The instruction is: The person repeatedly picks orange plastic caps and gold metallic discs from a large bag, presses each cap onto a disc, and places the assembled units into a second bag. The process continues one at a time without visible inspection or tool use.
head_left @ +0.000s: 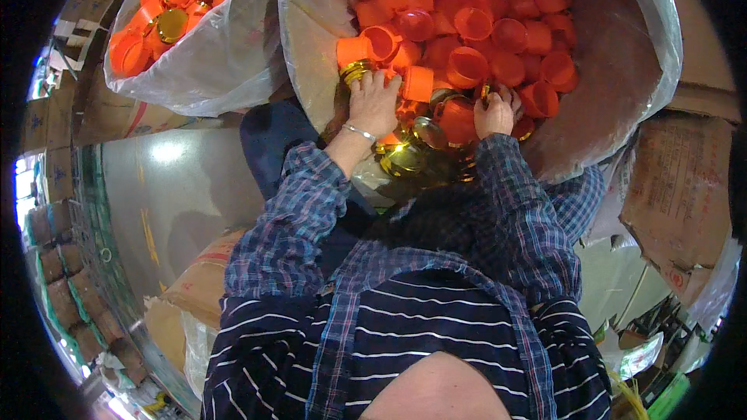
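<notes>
My left hand [373,105], with a bracelet at the wrist, reaches into a large plastic-lined bag of orange plastic cups [469,68]. Its fingers are stretched out, touching a few stacked gold lids [357,70]; an orange cup [419,84] stands beside the fingertips. My right hand [498,114] is closed, fingers curled among the cups. A thin gold edge shows at its fingertips, but what it grips is partly hidden. Between my hands lie another orange cup [457,120] and a round gold lid [429,133]. More shiny gold lids [406,158] sit nearer to me.
A second plastic-lined bag [226,70] with orange cups and a gold lid stands at the upper left. Torn cardboard [677,194] is on the right, and a cardboard box [206,280] at lower left. Grey floor [171,186] shows at the left; stacked boxes [74,303] line the far left.
</notes>
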A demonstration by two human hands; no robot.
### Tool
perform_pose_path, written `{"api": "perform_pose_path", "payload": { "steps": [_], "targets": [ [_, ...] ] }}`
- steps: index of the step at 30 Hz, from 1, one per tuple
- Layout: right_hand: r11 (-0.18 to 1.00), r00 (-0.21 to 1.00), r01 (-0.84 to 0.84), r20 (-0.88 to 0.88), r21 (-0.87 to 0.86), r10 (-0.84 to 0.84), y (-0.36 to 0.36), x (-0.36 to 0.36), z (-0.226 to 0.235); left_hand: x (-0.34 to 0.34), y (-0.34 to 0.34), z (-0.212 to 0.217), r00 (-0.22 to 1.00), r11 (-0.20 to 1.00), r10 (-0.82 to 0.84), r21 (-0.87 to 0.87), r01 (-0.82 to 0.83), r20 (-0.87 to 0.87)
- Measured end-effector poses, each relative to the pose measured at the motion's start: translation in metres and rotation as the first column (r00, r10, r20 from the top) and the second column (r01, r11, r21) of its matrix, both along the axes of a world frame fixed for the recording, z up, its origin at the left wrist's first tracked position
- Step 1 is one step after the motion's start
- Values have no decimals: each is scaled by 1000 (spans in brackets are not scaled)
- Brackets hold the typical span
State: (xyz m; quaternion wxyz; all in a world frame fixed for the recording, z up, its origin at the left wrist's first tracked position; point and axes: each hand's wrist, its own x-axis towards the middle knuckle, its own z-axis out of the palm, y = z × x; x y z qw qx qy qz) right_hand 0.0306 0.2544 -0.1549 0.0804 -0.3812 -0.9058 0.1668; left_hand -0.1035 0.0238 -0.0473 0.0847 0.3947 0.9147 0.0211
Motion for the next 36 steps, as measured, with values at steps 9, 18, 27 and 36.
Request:
{"api": "perform_pose_path", "payload": {
  "steps": [9,18,27,36],
  "targets": [
    [999,980,-29,-197,-22,24,-22,29,7,-16,-5,-66,976,982,111,169,-79,-189],
    [960,900,-74,-433,-269,-52,-43,52,40,-23,-8,-56,940,953,0,285,104,-341],
    [346,688,-215,-393,-913,-611,-49,59,76,-9,12,-39,613,400,6,560,-726,790],
    [372,620,-450,-584,-812,-524,-80,42,115,67,16,-57,-165,409,-647,156,-899,744]
  ]
}}
